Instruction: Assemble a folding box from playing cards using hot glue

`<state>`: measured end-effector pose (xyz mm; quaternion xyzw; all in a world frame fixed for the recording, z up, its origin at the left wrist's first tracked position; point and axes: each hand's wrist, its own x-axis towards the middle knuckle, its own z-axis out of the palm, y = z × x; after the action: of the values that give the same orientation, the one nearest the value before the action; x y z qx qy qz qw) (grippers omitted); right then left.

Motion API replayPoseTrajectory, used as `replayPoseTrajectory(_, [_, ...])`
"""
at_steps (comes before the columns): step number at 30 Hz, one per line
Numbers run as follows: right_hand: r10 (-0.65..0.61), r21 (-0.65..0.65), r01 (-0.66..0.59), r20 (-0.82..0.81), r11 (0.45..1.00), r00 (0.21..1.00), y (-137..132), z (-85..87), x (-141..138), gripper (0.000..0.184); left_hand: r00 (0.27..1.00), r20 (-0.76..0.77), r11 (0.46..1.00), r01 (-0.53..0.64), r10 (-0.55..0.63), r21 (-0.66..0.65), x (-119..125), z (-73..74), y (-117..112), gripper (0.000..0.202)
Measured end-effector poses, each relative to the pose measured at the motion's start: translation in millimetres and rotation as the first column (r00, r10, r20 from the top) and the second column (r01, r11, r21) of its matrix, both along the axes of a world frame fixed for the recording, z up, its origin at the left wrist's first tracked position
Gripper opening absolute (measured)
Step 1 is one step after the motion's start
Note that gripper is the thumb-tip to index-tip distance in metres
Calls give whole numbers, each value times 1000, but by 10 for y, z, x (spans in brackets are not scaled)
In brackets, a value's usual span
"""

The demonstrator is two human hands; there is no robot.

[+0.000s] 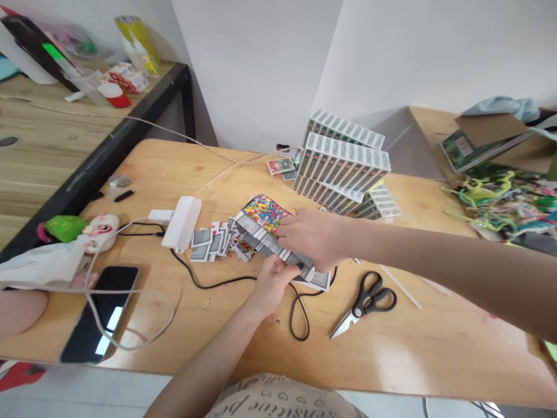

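Note:
A box-like piece made of grey-patterned playing cards [250,229], with a colourful speckled top, is tilted over the table between my hands. My left hand [273,284] pinches its near edge, thumb on the card wall. Bent over its right side, my right hand [311,235] presses its fingers against the piece; its fingertips are partly hidden. Several loose playing cards [209,242] lie spread just left of it. Another grey-backed card [319,281] pokes out beneath my right hand. Black-handled scissors [365,302] lie partly spread to the right of my hands.
Stacked card boxes [343,165] stand at the back. A white power strip [181,223], black cable [217,285] and phone [100,313] are on the left, beside another person's arm [21,310]. A heap of coloured strips [496,200] lies at right.

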<state>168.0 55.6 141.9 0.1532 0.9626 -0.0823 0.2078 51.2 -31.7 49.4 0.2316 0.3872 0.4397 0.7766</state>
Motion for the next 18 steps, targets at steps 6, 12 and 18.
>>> replayPoseTrajectory(6, [3, -47, -6, -74, 999, 997, 5, -29, 30, 24, 999, 48, 995, -11, 16, -96, -35, 84, 70, 19])
replayPoseTrajectory(12, [-236, -17, 237, -183, 971, 954, -111, 101, 231, 30, 1000, -6, 996, -15, 14, -87, -111, 105, 139, 22])
replayPoseTrajectory(18, [-331, -98, 316, -277, 944, 902, -157, 87, 397, 20, 998, -45, 996, 41, -45, -82, -240, 88, 206, 27])
